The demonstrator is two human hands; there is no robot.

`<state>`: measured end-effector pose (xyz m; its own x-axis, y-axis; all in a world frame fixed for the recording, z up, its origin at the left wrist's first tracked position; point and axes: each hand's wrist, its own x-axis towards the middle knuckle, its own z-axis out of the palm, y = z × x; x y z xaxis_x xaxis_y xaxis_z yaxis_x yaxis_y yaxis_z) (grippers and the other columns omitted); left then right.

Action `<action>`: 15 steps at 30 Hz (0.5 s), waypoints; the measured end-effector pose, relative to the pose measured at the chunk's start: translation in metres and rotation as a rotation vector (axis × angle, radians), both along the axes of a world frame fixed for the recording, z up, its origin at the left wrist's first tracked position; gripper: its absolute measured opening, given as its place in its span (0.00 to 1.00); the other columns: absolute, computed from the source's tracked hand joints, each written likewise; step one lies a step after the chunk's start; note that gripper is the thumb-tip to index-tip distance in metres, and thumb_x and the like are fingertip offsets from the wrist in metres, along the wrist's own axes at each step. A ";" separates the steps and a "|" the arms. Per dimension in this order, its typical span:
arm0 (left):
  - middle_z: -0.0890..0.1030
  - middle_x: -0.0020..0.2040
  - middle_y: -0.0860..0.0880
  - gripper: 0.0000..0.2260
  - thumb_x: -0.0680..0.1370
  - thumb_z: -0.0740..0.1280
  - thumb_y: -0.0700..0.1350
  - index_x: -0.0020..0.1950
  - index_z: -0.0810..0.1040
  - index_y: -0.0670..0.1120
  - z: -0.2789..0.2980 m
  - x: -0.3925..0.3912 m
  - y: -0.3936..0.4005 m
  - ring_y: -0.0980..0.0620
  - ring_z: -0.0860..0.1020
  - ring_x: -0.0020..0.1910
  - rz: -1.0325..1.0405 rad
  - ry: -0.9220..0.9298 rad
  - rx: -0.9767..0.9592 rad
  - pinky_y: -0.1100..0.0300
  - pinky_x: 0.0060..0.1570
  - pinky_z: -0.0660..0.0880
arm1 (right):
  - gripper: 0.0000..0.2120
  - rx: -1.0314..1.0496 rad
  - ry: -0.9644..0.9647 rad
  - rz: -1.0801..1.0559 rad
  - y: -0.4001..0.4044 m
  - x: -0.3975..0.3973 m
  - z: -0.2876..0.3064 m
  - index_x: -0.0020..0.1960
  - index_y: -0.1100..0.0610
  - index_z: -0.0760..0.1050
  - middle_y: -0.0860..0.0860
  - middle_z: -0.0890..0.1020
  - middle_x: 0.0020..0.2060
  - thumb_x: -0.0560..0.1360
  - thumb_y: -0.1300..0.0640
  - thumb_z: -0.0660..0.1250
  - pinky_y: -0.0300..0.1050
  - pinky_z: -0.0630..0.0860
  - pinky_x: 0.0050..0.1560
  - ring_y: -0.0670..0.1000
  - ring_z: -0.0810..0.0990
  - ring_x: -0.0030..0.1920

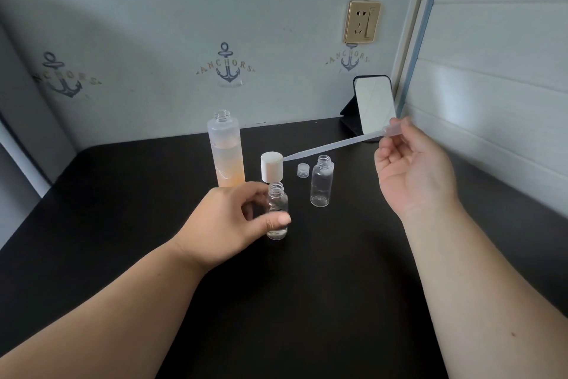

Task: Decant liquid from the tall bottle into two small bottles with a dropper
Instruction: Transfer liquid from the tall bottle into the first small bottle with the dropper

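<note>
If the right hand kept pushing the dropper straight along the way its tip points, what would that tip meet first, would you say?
Probably the white cap: the dropper in the right hand has its tip right beside it, with the tall bottle further along. Depth is unclear from one view.

left hand (233,219): grip curled, pinching | right hand (412,169): raised, fingertips pinching

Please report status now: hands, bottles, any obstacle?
Left hand grips near small bottle. Right hand holds dropper. Tall bottle uncapped; white cap beside it.

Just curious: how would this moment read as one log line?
left hand: holds small bottle | right hand: pinches dropper | tall bottle: uncapped
</note>
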<state>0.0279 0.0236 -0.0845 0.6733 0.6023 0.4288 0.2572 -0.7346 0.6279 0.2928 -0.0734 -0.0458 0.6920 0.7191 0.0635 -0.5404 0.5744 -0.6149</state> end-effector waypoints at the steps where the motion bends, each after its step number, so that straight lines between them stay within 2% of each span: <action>1: 0.83 0.43 0.61 0.18 0.73 0.67 0.69 0.53 0.82 0.58 0.000 -0.002 0.000 0.54 0.80 0.41 0.032 -0.079 -0.008 0.64 0.41 0.75 | 0.13 0.002 -0.012 0.010 0.000 0.000 0.000 0.37 0.59 0.87 0.52 0.84 0.35 0.79 0.60 0.70 0.37 0.76 0.34 0.48 0.79 0.31; 3: 0.83 0.42 0.58 0.16 0.76 0.63 0.65 0.50 0.82 0.56 0.001 -0.004 0.001 0.54 0.81 0.42 0.136 -0.252 -0.028 0.60 0.41 0.76 | 0.14 0.014 -0.031 0.030 0.001 -0.001 -0.001 0.37 0.59 0.86 0.52 0.84 0.36 0.80 0.61 0.69 0.38 0.76 0.35 0.48 0.80 0.33; 7: 0.79 0.44 0.59 0.08 0.74 0.64 0.61 0.49 0.74 0.60 0.004 -0.004 0.008 0.61 0.78 0.45 0.458 -0.465 -0.063 0.65 0.42 0.73 | 0.10 0.024 -0.045 0.087 0.003 -0.005 -0.003 0.42 0.60 0.86 0.54 0.85 0.39 0.79 0.61 0.69 0.39 0.78 0.37 0.49 0.82 0.36; 9: 0.77 0.49 0.58 0.15 0.72 0.68 0.60 0.56 0.72 0.59 0.003 -0.002 0.015 0.62 0.77 0.48 0.520 -0.470 -0.117 0.64 0.46 0.74 | 0.08 0.017 -0.059 0.104 0.005 -0.007 -0.005 0.43 0.60 0.85 0.55 0.85 0.41 0.79 0.61 0.70 0.40 0.78 0.38 0.50 0.82 0.37; 12: 0.75 0.62 0.58 0.30 0.75 0.74 0.56 0.73 0.66 0.54 0.000 0.001 0.026 0.60 0.76 0.59 0.477 -0.365 -0.243 0.59 0.56 0.75 | 0.06 0.016 -0.066 0.115 0.007 -0.009 -0.007 0.47 0.61 0.84 0.56 0.85 0.43 0.80 0.60 0.69 0.40 0.79 0.38 0.49 0.83 0.38; 13: 0.75 0.63 0.61 0.33 0.75 0.74 0.56 0.76 0.64 0.54 -0.001 0.003 0.028 0.60 0.75 0.60 0.451 -0.334 -0.269 0.60 0.56 0.74 | 0.06 0.015 -0.063 0.114 0.008 -0.009 -0.007 0.49 0.62 0.83 0.56 0.85 0.43 0.80 0.60 0.69 0.40 0.79 0.39 0.50 0.83 0.38; 15: 0.74 0.57 0.66 0.34 0.75 0.74 0.58 0.77 0.62 0.56 -0.004 0.006 0.031 0.64 0.76 0.55 0.422 -0.292 -0.282 0.62 0.53 0.72 | 0.05 0.005 -0.067 0.112 0.008 -0.009 -0.008 0.50 0.62 0.83 0.56 0.85 0.43 0.80 0.61 0.69 0.40 0.79 0.39 0.50 0.83 0.38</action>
